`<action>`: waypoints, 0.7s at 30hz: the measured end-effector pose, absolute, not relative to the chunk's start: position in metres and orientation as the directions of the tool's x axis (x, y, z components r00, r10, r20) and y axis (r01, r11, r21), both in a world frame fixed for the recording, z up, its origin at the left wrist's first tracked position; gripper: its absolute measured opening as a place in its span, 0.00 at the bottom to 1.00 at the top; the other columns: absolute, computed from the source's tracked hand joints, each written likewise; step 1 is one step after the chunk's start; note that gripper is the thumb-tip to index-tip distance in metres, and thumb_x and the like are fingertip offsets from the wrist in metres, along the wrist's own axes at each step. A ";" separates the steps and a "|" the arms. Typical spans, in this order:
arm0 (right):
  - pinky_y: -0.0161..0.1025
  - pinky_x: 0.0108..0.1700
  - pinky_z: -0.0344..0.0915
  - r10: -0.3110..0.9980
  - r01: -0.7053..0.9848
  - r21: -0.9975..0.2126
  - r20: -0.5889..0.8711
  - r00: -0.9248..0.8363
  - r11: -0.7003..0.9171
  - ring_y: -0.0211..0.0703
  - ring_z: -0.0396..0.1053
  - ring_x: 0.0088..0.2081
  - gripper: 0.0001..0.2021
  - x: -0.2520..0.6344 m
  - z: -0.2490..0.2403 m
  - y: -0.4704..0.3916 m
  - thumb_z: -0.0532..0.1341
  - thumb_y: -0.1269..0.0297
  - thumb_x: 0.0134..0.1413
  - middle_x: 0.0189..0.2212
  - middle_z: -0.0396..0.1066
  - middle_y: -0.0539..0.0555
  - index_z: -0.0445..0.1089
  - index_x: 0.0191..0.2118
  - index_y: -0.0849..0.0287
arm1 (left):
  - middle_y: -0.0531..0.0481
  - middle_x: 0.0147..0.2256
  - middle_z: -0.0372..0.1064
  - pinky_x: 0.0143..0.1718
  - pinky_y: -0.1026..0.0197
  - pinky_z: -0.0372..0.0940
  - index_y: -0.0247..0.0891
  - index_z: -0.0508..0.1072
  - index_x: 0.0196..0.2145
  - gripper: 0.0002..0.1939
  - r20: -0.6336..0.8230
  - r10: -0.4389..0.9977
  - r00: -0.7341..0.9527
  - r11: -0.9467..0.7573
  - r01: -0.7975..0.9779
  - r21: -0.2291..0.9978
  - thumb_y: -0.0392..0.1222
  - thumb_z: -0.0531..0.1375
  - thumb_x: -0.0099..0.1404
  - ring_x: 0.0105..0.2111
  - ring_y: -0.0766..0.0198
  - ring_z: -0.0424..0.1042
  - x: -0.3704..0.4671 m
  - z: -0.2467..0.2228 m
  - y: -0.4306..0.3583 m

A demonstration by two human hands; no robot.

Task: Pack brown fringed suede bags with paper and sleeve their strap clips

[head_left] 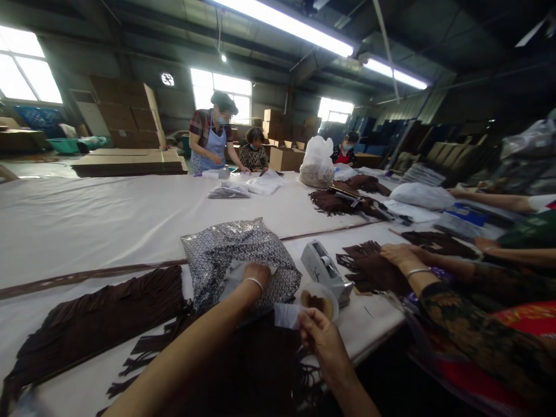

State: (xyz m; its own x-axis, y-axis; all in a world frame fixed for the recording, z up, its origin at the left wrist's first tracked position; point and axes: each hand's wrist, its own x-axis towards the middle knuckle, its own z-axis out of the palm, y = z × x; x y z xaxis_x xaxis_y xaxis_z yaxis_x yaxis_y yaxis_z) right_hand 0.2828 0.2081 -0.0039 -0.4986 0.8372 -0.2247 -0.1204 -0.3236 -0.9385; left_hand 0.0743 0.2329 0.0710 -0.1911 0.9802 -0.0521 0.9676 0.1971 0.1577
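My left hand [257, 277], with a bangle at the wrist, rests curled on a black-and-white patterned plastic bag [243, 243]. Its fingertips are hidden, and a pale, filmy piece [234, 277] lies around it. Thumb and fingers of my right hand [319, 331] pinch a short translucent strip of tape [286, 316] in front of the bag. Just behind that hand is a roll of clear tape [319, 300], beside a grey tape dispenser [325, 269]. Dark brown fringed fabric [99, 318] lies left of the bag, and more lies under my forearms.
At right, a co-worker's hands [402, 258] touch a brown fringed piece [365, 263]. Further brown pieces [332, 202], a stuffed white plastic bag [318, 162] and flat plastic packs [229, 190] lie across the white table [108, 220]. Several people work around it; stacked cardboard [130, 162] stands behind.
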 end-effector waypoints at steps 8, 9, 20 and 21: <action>0.30 0.21 0.46 0.766 0.097 -0.981 -0.192 -0.614 -0.168 0.30 0.51 0.19 0.17 0.301 0.025 0.166 0.63 0.48 0.52 0.16 0.58 0.44 0.68 0.31 0.60 | 0.45 0.52 0.70 0.49 0.58 0.65 0.42 0.65 0.57 0.19 -0.041 0.999 -0.035 0.054 0.713 0.699 0.42 0.53 0.68 0.48 0.59 0.71 0.099 0.081 0.123; 0.30 0.22 0.47 0.729 0.128 -0.984 -0.181 -0.661 -0.128 0.30 0.52 0.19 0.16 0.298 0.031 0.158 0.62 0.50 0.54 0.16 0.59 0.44 0.69 0.31 0.60 | 0.46 0.49 0.72 0.47 0.60 0.66 0.40 0.67 0.55 0.20 -0.091 0.996 0.010 0.073 0.509 0.857 0.44 0.57 0.65 0.46 0.60 0.72 0.103 0.079 0.104; 0.33 0.31 0.57 0.484 0.410 -0.851 -0.221 -0.847 0.327 0.38 0.68 0.27 0.09 0.276 0.007 0.055 0.57 0.62 0.54 0.22 0.71 0.49 0.68 0.26 0.58 | 0.57 0.19 0.63 0.22 0.64 0.48 0.35 0.69 0.23 0.11 -0.578 0.768 -0.275 0.535 -0.219 0.816 0.37 0.67 0.41 0.21 0.69 0.58 0.127 0.008 -0.077; 0.33 0.32 0.58 0.467 0.423 -0.820 -0.222 -0.856 0.386 0.40 0.69 0.29 0.08 0.272 0.004 0.052 0.57 0.62 0.53 0.23 0.72 0.50 0.68 0.27 0.57 | 0.57 0.18 0.61 0.22 0.64 0.47 0.36 0.69 0.22 0.13 -0.581 0.758 -0.297 0.553 -0.180 0.813 0.41 0.69 0.41 0.21 0.68 0.58 0.125 0.002 -0.083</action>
State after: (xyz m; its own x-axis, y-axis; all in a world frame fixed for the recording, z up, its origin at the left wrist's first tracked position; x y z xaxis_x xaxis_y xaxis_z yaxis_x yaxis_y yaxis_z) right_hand 0.2725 0.0517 0.0045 -0.8557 0.4674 -0.2220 0.4234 0.3857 -0.8197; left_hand 0.1248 -0.0831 0.0023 -0.2966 0.7577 -0.5813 -0.1798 0.5535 0.8132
